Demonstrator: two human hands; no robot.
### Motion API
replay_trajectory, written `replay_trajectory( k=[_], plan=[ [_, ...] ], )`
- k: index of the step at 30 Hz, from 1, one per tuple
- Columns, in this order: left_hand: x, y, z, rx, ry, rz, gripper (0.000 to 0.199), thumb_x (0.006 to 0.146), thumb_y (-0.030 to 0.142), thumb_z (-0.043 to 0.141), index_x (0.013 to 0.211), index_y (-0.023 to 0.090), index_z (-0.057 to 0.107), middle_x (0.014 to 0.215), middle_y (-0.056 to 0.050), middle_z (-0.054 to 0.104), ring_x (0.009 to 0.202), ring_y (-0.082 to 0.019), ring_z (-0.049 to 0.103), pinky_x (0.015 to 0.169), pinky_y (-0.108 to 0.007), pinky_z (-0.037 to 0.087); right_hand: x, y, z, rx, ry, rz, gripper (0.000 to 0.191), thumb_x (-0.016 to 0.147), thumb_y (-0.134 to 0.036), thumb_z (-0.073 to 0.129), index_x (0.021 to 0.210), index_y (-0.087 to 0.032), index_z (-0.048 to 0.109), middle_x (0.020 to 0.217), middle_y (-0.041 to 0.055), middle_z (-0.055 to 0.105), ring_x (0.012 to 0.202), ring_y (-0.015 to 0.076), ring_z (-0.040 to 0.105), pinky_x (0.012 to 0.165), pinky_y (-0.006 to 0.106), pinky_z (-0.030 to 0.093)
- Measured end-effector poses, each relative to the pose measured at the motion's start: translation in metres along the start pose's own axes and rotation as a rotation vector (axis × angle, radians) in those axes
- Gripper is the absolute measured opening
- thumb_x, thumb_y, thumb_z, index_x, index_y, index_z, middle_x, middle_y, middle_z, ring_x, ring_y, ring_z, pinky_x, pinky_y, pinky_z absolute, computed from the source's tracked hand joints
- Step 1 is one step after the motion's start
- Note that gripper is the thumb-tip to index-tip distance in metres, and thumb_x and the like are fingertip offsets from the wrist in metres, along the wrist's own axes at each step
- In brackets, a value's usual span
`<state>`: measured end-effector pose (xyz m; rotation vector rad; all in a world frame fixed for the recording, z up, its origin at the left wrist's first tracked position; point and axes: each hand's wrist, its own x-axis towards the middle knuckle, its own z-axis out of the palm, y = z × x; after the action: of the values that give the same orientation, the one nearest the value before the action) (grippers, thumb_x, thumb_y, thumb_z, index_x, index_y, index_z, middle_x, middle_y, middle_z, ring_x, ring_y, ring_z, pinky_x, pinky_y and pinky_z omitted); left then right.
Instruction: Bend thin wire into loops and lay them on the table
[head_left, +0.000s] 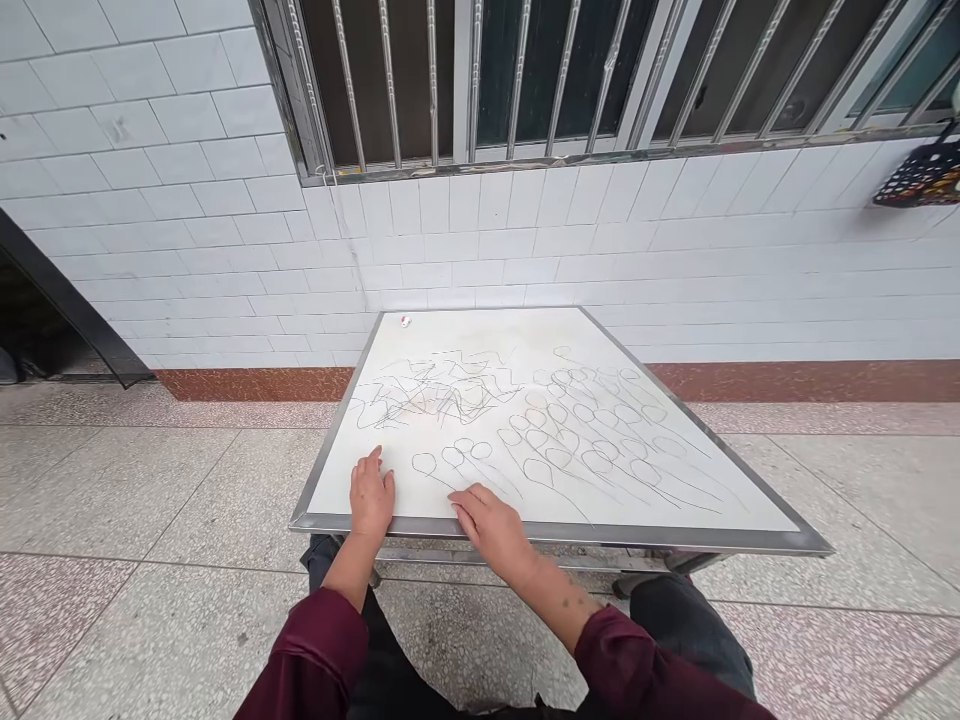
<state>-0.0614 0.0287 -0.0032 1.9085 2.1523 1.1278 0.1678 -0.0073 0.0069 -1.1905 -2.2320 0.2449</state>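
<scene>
Finding left hand open, empty, on white tabletop at eight o'clock, and right hand half-curled at seven o'clock near looped lines, with any hold unverifiable.

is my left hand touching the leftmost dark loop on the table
Apart. The head view shows a plain strip of white tabletop between the left hand and the leftmost dark loop.

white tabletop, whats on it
On the white tabletop: tangled thin dark lines, looped lines with tails, and a small item near its far left corner. The left hand and right hand hide what's beneath them.
</scene>
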Motion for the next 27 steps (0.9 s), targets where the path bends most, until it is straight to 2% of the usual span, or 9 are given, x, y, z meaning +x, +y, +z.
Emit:
replay_trajectory(
  k=[2, 4, 6, 8, 11, 16, 20, 24, 27],
  plan=[
    [0.008, -0.006, -0.001, 0.006, -0.013, -0.005, 0.046, 0.081, 0.013, 0.049, 0.128, 0.014, 0.048, 0.096, -0.009, 0.061, 0.085, -0.022, 0.060, 0.084, -0.039, 0.048, -0.019, -0.003, 0.001, 0.116, 0.002, -0.064, 0.027, 0.097, -0.022, 0.037, 0.107, -0.021, 0.062, 0.090, 0.0055, 0.060, 0.078, 0.0153, 0.058, 0.068, 0.025, 0.048],
    [0.019, -0.014, -0.003, 0.017, -0.017, -0.009, 0.048, 0.080, 0.013, 0.050, 0.128, 0.014, 0.048, 0.091, -0.007, 0.063, 0.080, -0.021, 0.062, 0.078, -0.037, 0.049, -0.040, -0.006, 0.004, 0.176, -0.057, -0.115, 0.025, 0.095, -0.020, 0.039, 0.105, -0.022, 0.063, 0.087, 0.0048, 0.060, 0.076, 0.0153, 0.059, 0.067, 0.025, 0.047],
    [0.032, -0.020, -0.005, 0.036, 0.003, -0.014, 0.049, 0.082, 0.014, 0.048, 0.131, 0.013, 0.045, 0.094, -0.009, 0.064, 0.083, -0.022, 0.062, 0.078, -0.038, 0.049, -0.062, -0.007, 0.006, 0.236, -0.155, -0.159, 0.025, 0.094, -0.020, 0.040, 0.105, -0.023, 0.062, 0.088, 0.0043, 0.061, 0.076, 0.0153, 0.060, 0.067, 0.025, 0.047],
    [0.045, -0.024, -0.005, 0.062, 0.037, -0.008, 0.051, 0.083, 0.012, 0.043, 0.135, 0.013, 0.042, 0.105, -0.013, 0.063, 0.093, -0.025, 0.060, 0.084, -0.041, 0.047, -0.085, -0.003, 0.008, 0.271, -0.252, -0.149, 0.025, 0.095, -0.021, 0.039, 0.101, -0.024, 0.063, 0.086, 0.0035, 0.061, 0.074, 0.0153, 0.060, 0.065, 0.025, 0.048],
    [0.063, -0.029, -0.004, 0.101, 0.068, 0.017, 0.056, 0.083, 0.007, 0.039, 0.138, 0.015, 0.039, 0.116, -0.015, 0.061, 0.108, -0.028, 0.053, 0.093, -0.045, 0.041, -0.119, 0.013, 0.009, 0.309, -0.305, -0.045, 0.028, 0.095, -0.023, 0.036, 0.097, -0.025, 0.064, 0.085, 0.0039, 0.061, 0.074, 0.0170, 0.062, 0.067, 0.027, 0.050],
    [0.088, -0.040, 0.001, 0.149, 0.029, 0.010, 0.058, 0.080, 0.002, 0.039, 0.136, 0.015, 0.044, 0.102, -0.014, 0.068, 0.100, -0.029, 0.055, 0.084, -0.042, 0.044, -0.164, 0.048, 0.007, 0.366, -0.293, 0.150, 0.029, 0.096, -0.029, 0.036, 0.093, -0.027, 0.065, 0.082, 0.0053, 0.062, 0.073, 0.0185, 0.063, 0.067, 0.029, 0.052],
    [0.097, -0.044, 0.001, 0.200, 0.002, 0.001, 0.053, 0.083, 0.002, 0.038, 0.134, 0.014, 0.047, 0.092, -0.012, 0.069, 0.094, -0.027, 0.057, 0.078, -0.038, 0.044, -0.176, 0.056, 0.011, 0.403, -0.259, 0.228, 0.028, 0.095, -0.033, 0.038, 0.091, -0.027, 0.065, 0.080, 0.0056, 0.062, 0.073, 0.0196, 0.064, 0.067, 0.031, 0.052],
    [0.096, -0.044, 0.000, 0.273, -0.005, 0.013, 0.040, 0.091, 0.015, 0.043, 0.132, 0.016, 0.047, 0.092, -0.007, 0.066, 0.089, -0.022, 0.060, 0.080, -0.038, 0.046, -0.174, 0.050, 0.016, 0.424, -0.292, 0.214, 0.030, 0.096, -0.033, 0.037, 0.090, -0.026, 0.065, 0.082, 0.0054, 0.062, 0.075, 0.0195, 0.064, 0.069, 0.031, 0.052],
    [0.093, -0.041, 0.001, 0.325, -0.002, 0.042, 0.041, 0.092, 0.015, 0.040, 0.133, 0.014, 0.046, 0.092, -0.009, 0.064, 0.092, -0.023, 0.059, 0.082, -0.039, 0.045, -0.175, 0.047, 0.019, 0.438, -0.305, 0.209, 0.030, 0.096, -0.033, 0.036, 0.089, -0.026, 0.065, 0.082, 0.0056, 0.062, 0.076, 0.0197, 0.064, 0.070, 0.031, 0.052]
  ],
)
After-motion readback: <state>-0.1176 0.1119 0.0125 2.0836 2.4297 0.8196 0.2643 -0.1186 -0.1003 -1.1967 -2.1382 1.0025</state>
